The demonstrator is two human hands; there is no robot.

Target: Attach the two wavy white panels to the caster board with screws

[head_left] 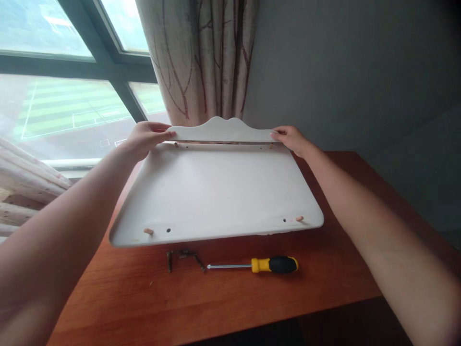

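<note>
Red-brown worktop (pixel 118 298), with a big window (pixel 65 105) up at ten o'clock and a tree-print curtain (pixel 201 62) at twelve. On the worktop, right in the middle, a white board (pixel 230 192) with a little wooden peg (pixel 148 231) sticking up near each corner. Along its far side, at twelve, a wavy white strip (pixel 221 130). Left hand (pixel 144 137) at ten, with a pinching grip on one end of the strip; right hand (pixel 291 139) at two, with a pinching grip on the other end. Hard to tell about any touching between strip and far pegs. At five, a yellow-and-black screwdriver (pixel 262 265). At seven, some dark screws (pixel 169 263) near its tip.
</note>
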